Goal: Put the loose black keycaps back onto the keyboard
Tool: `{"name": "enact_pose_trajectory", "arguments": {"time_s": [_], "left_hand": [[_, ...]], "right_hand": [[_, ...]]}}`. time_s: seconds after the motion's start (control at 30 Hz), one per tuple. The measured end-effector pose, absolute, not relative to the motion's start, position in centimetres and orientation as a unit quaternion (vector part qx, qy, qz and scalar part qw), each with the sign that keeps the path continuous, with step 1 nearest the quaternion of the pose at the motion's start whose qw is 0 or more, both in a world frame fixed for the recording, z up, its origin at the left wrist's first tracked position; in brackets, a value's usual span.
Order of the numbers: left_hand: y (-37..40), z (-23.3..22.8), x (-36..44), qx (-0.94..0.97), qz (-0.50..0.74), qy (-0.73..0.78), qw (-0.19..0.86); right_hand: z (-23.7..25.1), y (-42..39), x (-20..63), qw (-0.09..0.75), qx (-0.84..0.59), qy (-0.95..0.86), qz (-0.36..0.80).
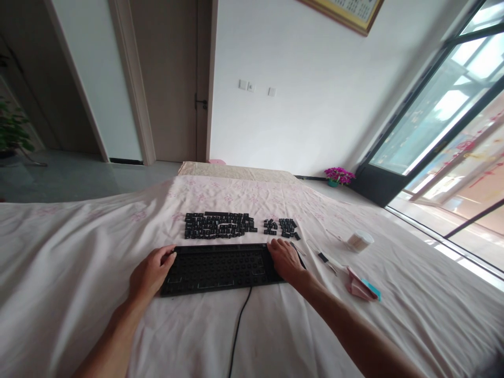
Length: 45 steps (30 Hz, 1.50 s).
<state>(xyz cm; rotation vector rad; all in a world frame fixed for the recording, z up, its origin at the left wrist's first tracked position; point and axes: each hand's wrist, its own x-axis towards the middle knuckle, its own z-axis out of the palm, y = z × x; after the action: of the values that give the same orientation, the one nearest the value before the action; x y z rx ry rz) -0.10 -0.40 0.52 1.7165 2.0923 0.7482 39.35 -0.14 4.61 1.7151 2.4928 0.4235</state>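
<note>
A black keyboard (220, 265) with its keycaps off lies on the pale bedsheet in front of me, its cable (238, 328) running from the near edge toward me. My left hand (151, 268) is closed on its left end, thumb and fingers at the far corner. Across the right end lies my right hand (285, 258), fingers curled over the far edge and hiding part of that side. Just beyond the keyboard, loose black keycaps (216, 226) sit in rows, with a smaller group of keycaps (287, 227) to their right.
To the right are a white round container (360, 241), a small black-and-white tool (323, 258), and a pink cloth (358, 286) beside something blue (371, 289). The floral sheet (98, 252) is wrinkled. Potted purple flowers (339, 176) stand on the floor by the glass door.
</note>
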Motion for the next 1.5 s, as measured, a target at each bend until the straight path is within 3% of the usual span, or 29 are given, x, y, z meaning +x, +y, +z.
{"name": "enact_pose_trajectory", "arguments": {"time_s": [0.2, 0.5, 0.9, 1.5], "left_hand": [[-0.3, 0.1, -0.3, 0.604, 0.273, 0.730, 0.168], [0.3, -0.8, -0.7, 0.606, 0.290, 0.720, 0.176], [0.3, -0.8, -0.6, 0.600, 0.287, 0.723, 0.185], [0.0, -0.2, -0.4, 0.600, 0.283, 0.728, 0.174]], "right_hand": [[5.0, -0.8, 39.3, 0.025, 0.567, 0.812, 0.135], [6.4, 6.5, 45.1, -0.109, 0.693, 0.711, 0.039], [5.2, 15.4, 44.9, -0.028, 0.700, 0.712, 0.052], [4.9, 17.9, 43.5, 0.015, 0.687, 0.723, 0.075]]}}
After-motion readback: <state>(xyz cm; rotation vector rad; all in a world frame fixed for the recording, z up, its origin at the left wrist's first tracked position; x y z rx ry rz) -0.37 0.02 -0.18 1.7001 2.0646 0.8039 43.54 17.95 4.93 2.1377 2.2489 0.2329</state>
